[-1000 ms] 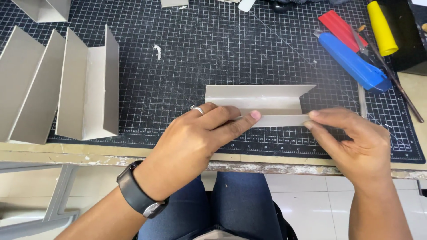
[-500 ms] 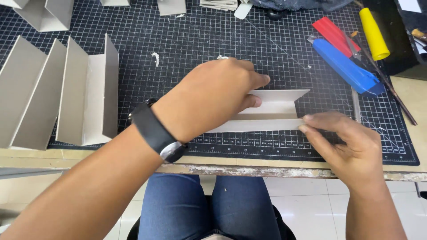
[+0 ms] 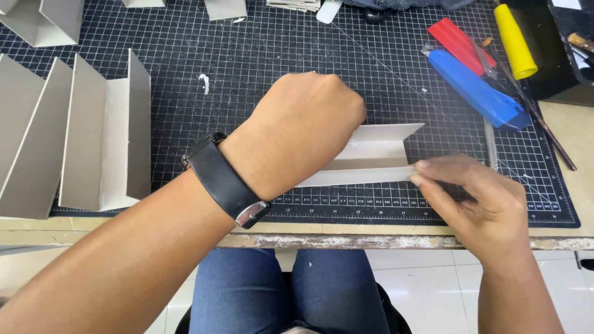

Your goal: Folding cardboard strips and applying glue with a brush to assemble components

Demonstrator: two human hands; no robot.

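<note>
Two hands are working on one folded card strip (image 3: 378, 156), which is lying on the black grid mat (image 3: 297, 62) between them, near the mat's front edge. The left hand (image 3: 300, 133) is reaching across from the left, knuckles up and fingers curled under, covering the left part of the strip; whether those fingers are pinching the card or only pressing on it cannot be told, since they are hidden beneath the hand. A black watch (image 3: 224, 180) is sitting on the left wrist. The right hand (image 3: 479, 198) is holding the strip's right end, its fingertips (image 3: 421, 173) closing on the lower flap at the edge. The strip is showing a lengthwise crease, with the upper flap tilting up behind the lower one. Well to the left of the left arm, several folded card pieces (image 3: 102, 139) are standing upright in a row on the mat. Beyond the right hand, a blue case (image 3: 473, 86), a red case (image 3: 461, 44) and a yellow tube (image 3: 513, 40) are lying close together near the mat's far right corner. A small white scrap (image 3: 204, 83) is lying on the mat just beyond the left forearm.
</note>
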